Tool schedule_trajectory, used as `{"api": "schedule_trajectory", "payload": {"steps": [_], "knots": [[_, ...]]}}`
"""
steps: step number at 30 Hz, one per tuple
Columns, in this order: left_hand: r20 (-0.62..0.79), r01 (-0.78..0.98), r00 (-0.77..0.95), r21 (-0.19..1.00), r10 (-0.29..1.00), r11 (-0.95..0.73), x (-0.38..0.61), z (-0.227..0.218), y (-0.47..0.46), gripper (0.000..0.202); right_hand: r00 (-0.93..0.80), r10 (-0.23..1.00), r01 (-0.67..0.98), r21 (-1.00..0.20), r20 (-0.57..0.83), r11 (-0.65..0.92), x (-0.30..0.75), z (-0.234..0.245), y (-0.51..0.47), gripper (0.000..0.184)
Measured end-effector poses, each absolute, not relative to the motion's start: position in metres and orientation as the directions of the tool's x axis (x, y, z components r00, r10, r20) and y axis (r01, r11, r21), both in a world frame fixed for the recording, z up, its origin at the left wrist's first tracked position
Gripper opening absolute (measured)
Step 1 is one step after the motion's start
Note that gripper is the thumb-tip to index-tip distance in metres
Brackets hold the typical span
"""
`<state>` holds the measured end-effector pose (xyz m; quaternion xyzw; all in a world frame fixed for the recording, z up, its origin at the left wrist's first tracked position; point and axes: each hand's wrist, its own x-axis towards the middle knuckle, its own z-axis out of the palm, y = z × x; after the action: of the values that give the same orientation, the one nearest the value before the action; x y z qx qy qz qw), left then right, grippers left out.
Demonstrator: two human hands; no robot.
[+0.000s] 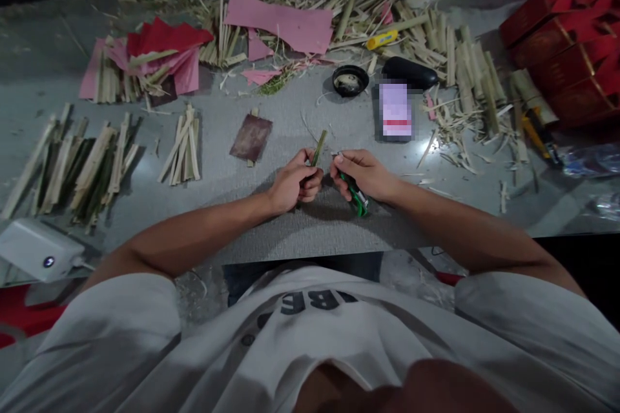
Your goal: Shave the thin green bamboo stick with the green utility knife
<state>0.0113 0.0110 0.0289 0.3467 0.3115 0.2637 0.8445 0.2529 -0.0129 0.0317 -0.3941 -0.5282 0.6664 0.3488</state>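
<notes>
My left hand (pixel 295 182) is closed around a thin green bamboo stick (pixel 320 144) that points up and away from me. Close beside it, my right hand (pixel 363 174) grips a green-handled utility knife (pixel 357 199), its blade end near the stick. Both hands rest low over the grey table (pixel 290 232), right in front of me.
Bundles of split bamboo strips (pixel 72 168) lie at the left, a smaller bundle (pixel 183 148) nearer the middle. Pink and red paper sheets (pixel 281 22), a black dish (pixel 350 80), a phone (pixel 395 110), a yellow knife (pixel 382 39) and red boxes (pixel 566 45) lie behind. A white device (pixel 39 248) sits at the left edge.
</notes>
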Motion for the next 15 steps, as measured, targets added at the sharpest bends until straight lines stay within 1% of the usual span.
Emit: {"api": "schedule_trajectory", "payload": {"steps": [3,6,11,13,15], "knots": [[-0.306,-0.218,0.675,0.787,0.671,0.578,0.0113,0.031,0.0101,0.039,-0.45,0.881,-0.054,-0.98,-0.147,-0.191,0.254,0.0316,-0.0139,0.08],[-0.296,-0.223,0.686,0.784,0.664,0.58,0.0104,0.0346,0.0091,0.038,-0.471,0.872,-0.108,-0.973,-0.132,-0.205,0.2531,0.0343,-0.0156,0.08],[-0.351,-0.202,0.685,0.75,0.638,0.63,0.0096,0.0364,0.0092,0.041,-0.572,0.79,-0.191,-0.901,-0.221,-0.39,0.25,0.0386,-0.0187,0.068],[-0.348,-0.198,0.684,0.757,0.641,0.622,0.0095,0.0361,0.0097,0.044,-0.619,0.753,-0.23,-0.864,-0.224,-0.447,0.2501,0.0381,-0.0191,0.064],[-0.341,-0.182,0.689,0.773,0.639,0.608,0.0092,0.0367,0.0098,0.045,-0.652,0.729,-0.252,-0.848,-0.206,-0.466,0.252,0.0371,-0.0187,0.063]]}}
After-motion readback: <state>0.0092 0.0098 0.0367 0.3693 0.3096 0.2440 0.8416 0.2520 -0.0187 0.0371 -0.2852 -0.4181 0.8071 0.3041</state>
